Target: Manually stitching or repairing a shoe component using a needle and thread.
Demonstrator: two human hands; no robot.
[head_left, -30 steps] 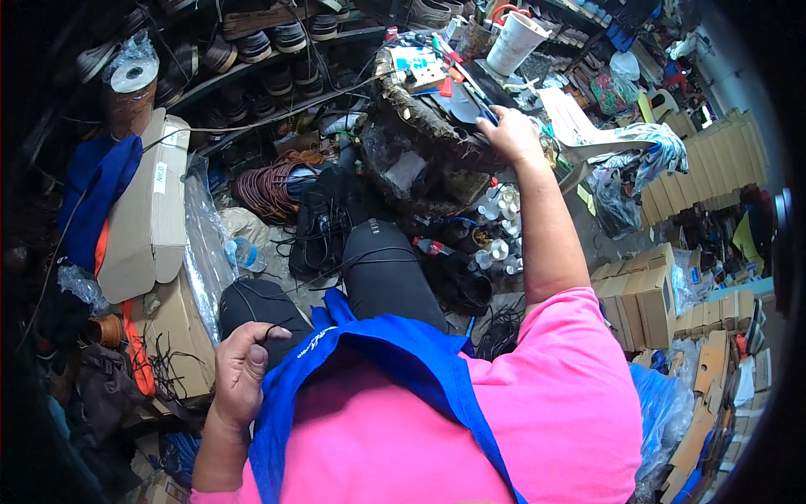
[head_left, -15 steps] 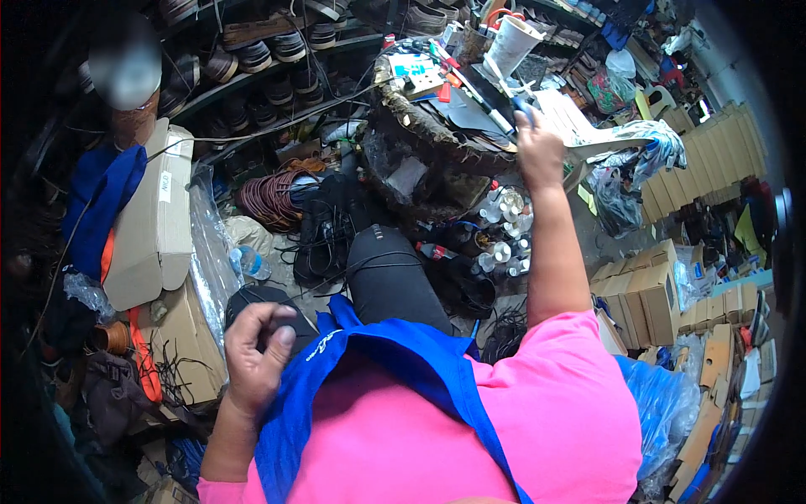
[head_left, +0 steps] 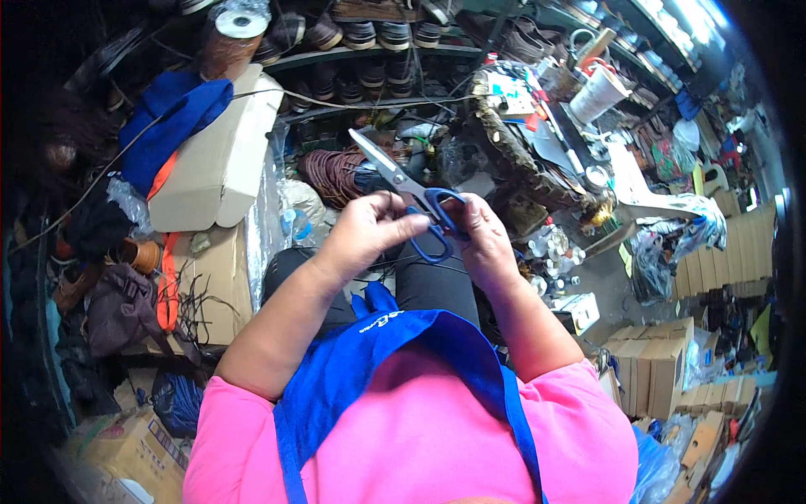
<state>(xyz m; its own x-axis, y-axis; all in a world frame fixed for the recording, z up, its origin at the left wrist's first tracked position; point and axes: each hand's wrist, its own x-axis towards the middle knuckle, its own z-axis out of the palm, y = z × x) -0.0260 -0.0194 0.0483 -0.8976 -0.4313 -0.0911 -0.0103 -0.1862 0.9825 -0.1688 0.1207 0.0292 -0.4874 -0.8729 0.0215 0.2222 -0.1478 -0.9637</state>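
A pair of scissors [head_left: 388, 171] with silver blades and dark blue handle loops is above my lap, blades pointing up and to the left. My right hand [head_left: 489, 245] is closed round one handle loop. My left hand [head_left: 366, 232] pinches the scissors near the pivot and the other loop, its thumb lying along the handle. The blades are close together. Below the hands are my dark trousers [head_left: 432, 290] and the blue apron [head_left: 353, 353].
A cluttered round worktable [head_left: 537, 160] with a white cup [head_left: 598, 94] stands ahead right. Left are a folded cardboard box [head_left: 220, 160] and a blue cloth [head_left: 172, 113]. Shoes [head_left: 395, 35] line the back shelves. Small bottles [head_left: 556, 252] and coiled brown cord [head_left: 336, 175] lie nearby.
My right hand has come back from the worktable to above my lap, now with the scissors. My left hand has moved up and right to grip them too. The view has turned left.
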